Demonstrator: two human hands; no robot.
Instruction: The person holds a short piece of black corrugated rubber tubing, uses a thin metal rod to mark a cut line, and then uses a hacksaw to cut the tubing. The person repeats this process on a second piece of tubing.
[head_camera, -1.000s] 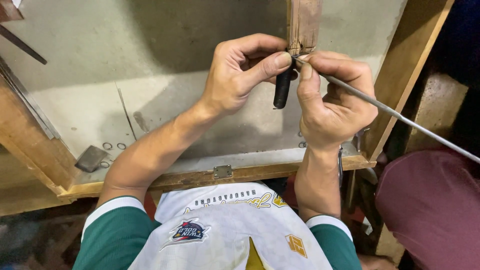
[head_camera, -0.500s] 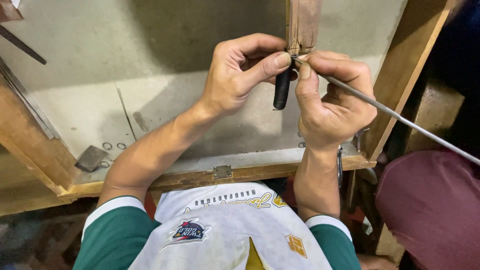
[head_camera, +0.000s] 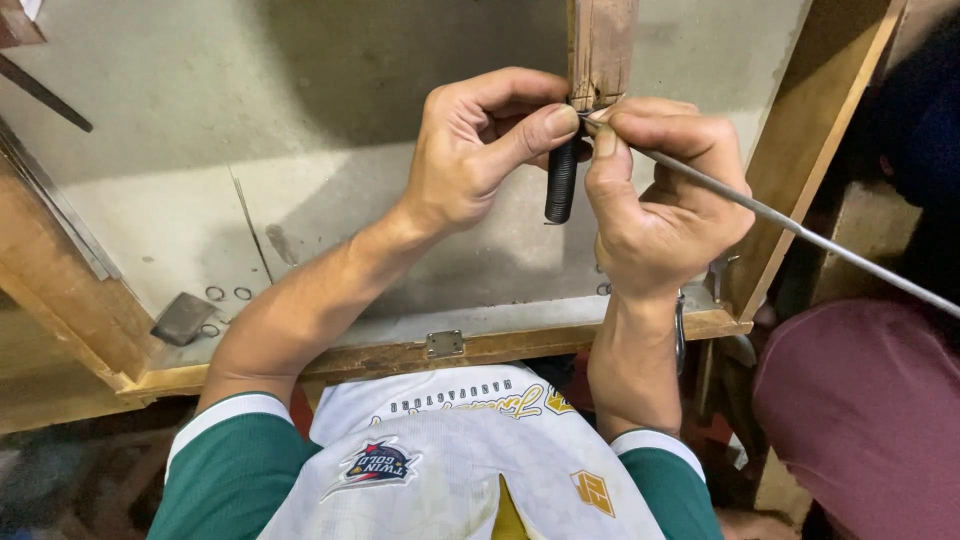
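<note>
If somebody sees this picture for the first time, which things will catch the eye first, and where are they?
At the top centre, the left hand and the right hand meet at the lower end of an upright wooden strip. A dark ridged cylinder hangs under the left thumb. A long thin metal rod runs from the right hand's fingers to the right edge, above a pale work surface.

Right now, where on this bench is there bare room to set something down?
Bare grey board lies left of the left hand, bordered by the wooden frame and small rings. It's crowded around the wooden post and right hand.
</note>
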